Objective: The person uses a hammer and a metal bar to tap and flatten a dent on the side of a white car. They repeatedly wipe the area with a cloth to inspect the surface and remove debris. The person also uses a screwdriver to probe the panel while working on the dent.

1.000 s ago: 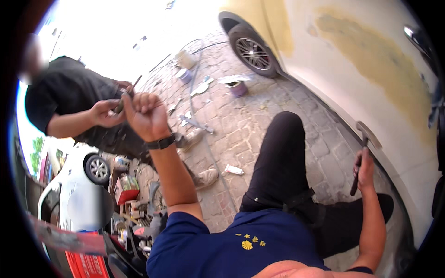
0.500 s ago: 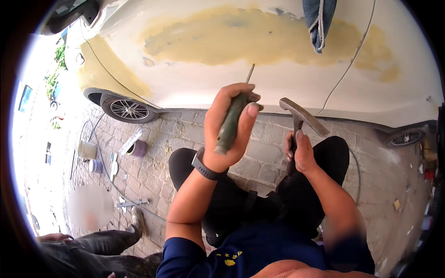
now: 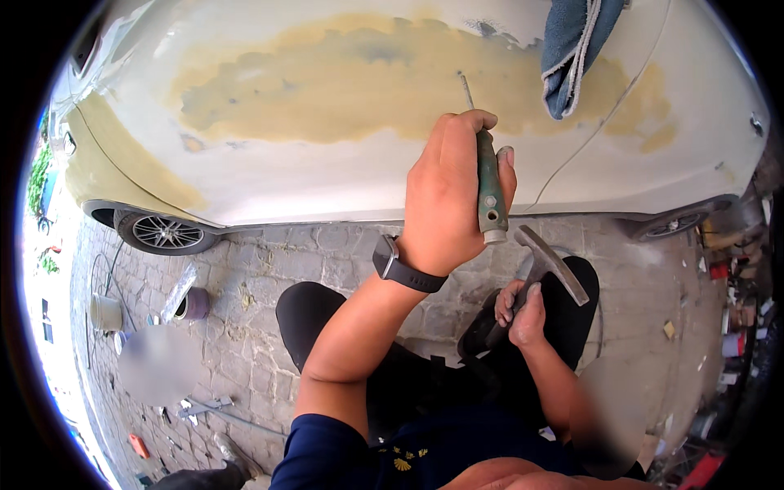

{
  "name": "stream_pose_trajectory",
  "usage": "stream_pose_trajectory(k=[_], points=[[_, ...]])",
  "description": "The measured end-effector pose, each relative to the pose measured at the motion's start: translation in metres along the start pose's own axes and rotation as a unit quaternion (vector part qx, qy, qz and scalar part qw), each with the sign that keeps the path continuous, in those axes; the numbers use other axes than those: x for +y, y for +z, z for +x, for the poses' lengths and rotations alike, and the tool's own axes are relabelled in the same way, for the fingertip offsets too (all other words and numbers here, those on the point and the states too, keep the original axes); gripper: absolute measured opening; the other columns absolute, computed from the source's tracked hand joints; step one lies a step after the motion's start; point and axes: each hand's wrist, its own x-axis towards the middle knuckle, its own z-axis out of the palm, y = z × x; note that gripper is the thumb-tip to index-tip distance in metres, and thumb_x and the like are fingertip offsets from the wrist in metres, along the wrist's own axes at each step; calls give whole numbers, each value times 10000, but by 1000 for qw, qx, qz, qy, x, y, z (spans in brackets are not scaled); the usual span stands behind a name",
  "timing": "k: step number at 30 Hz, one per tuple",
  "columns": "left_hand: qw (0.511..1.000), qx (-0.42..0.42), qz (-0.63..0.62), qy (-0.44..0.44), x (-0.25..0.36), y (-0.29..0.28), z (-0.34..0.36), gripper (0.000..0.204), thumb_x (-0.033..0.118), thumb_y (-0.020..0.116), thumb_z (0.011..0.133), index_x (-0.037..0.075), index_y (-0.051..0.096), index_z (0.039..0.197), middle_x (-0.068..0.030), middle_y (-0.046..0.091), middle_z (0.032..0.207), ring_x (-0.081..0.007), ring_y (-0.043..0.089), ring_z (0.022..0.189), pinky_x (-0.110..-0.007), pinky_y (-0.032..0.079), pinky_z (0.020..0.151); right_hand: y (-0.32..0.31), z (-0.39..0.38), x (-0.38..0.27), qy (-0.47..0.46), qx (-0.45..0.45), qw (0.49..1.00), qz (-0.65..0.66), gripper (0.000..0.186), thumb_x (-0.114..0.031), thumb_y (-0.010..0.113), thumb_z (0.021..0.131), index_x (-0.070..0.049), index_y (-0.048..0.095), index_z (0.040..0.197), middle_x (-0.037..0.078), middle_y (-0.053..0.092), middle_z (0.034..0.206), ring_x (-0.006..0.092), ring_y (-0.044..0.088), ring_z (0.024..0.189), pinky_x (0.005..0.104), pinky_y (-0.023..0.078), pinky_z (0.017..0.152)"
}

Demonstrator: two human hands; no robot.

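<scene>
obs. from beside the car: left hand (image 3: 445, 192) closed round a green-handled tool (image 3: 491, 184), its thin metal shaft pointing up over the yellow-tan patch (image 3: 327, 98) on the pale car side (image 3: 327, 181). whether the tip touches the surface, cannot tell. right hand (image 3: 527, 314) wrapped on the handle of a hammer (image 3: 555, 268), its head above the bent right knee, near the tool's butt but apart from it. a blue cloth (image 3: 576, 49) hangs to the right of the tip.

handling notes, my judgement: firm but unstrained grip on the green handle, forearm braced so the tip does not skate; shaft kept in line with the chosen spot; light pressure, since the coating may chip. hammer best kept low, narrow end turned away from the wrist and the paintwork, unless a tap is wanted; then short and square on the butt.

markings: dark shirt (image 3: 351, 457) bears a small yellow shell-and-star motif (image 3: 402, 464). no lettering legible on either tool or the wristwatch (image 3: 408, 269); packages at far right too small to read.
</scene>
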Motion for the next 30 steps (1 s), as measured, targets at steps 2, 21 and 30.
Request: stream_pose_trajectory(k=[2, 21, 30], points=[[1000, 8, -3, 5, -6, 1, 1, 309, 16, 686, 901, -14, 578, 1189, -155, 638, 939, -293, 646, 803, -371, 535, 769, 2, 2, 1, 1, -8, 1000, -4, 652, -631, 335, 1066, -70, 483, 769, 40, 442, 583, 136, 400, 490, 288, 359, 469], [1000, 13, 12, 25, -2, -3, 10, 245, 50, 698, 909, 11, 578, 1118, -163, 591, 827, -335, 586, 714, -413, 492, 655, 61, -16, -104, -284, -121, 914, -262, 414, -389, 640, 1011, -29, 546, 830, 59, 494, 611, 135, 446, 492, 282, 342, 447], [999, 32, 7, 33, -1, 3, 9, 242, 68, 705, 908, 25, 575, 1108, -159, 598, 832, -352, 591, 696, -427, 492, 634, 74, -3, -111, -324, -125, 864, -364, 436, -446, 580, 983, -35, 631, 845, 83, 558, 617, 295, 563, 493, 373, 428, 482]])
